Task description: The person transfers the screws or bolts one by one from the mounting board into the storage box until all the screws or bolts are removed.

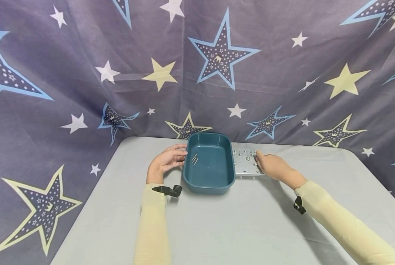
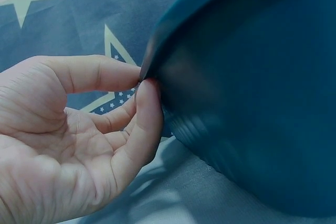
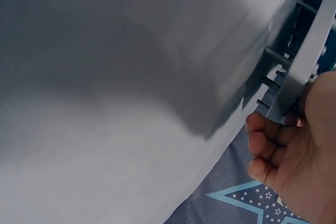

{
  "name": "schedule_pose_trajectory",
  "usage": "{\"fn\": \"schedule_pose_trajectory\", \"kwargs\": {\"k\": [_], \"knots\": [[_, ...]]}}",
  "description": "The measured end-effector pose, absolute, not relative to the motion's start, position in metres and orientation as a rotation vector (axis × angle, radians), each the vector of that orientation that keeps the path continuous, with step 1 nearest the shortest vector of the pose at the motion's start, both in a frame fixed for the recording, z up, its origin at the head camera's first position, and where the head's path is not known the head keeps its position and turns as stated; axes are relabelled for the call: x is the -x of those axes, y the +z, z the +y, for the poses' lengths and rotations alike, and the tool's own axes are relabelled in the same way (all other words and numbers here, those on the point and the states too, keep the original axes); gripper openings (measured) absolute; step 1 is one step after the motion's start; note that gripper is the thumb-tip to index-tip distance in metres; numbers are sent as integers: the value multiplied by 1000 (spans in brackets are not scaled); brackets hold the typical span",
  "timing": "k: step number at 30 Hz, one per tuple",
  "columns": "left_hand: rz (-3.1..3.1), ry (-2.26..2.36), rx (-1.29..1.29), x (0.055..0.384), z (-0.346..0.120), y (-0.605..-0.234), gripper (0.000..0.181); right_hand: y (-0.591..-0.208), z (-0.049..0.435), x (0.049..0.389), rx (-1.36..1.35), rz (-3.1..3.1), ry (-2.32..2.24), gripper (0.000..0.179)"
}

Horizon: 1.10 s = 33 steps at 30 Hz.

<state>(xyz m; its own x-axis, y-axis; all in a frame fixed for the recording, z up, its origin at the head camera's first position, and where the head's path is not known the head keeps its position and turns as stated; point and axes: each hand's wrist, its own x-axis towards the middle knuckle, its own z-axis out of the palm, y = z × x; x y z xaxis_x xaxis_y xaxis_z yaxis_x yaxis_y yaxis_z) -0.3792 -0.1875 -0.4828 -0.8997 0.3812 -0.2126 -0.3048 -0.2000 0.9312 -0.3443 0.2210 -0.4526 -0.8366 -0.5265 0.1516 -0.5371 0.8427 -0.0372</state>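
A teal plastic basin (image 1: pixel 209 186) stands near the back of the table, with several thin metal pins (image 1: pixel 195 159) lying loose inside at its left. My left hand (image 1: pixel 168 159) pinches the basin's left rim between thumb and fingers, as the left wrist view shows up close. To the right of the basin is a silver metal plate (image 1: pixel 245 169) with several bolts through it. At the plate's right end, my right hand (image 1: pixel 273 166) grips it by the edge. Bolt shanks (image 3: pixel 276 56) stick out from its underside in the right wrist view, above the table surface.
The pale grey tabletop (image 1: pixel 217 228) extends in front of the basin and to both sides. A purple-grey curtain (image 1: pixel 157 44) with stars hangs behind the table's back edge. Both wrists wear black straps (image 1: pixel 167 190) with small mounts.
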Motion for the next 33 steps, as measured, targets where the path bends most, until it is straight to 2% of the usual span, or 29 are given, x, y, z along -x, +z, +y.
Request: {"fn": "schedule_pose_trajectory", "kwargs": {"k": [17, 33], "knots": [[1643, 2139, -88, 380, -188, -481, 53, -466, 224, 345, -706, -2906, 263, 12], [1635, 2143, -89, 381, -188, -484, 51, -451, 220, 345, -827, -2901, 212, 9]]}}
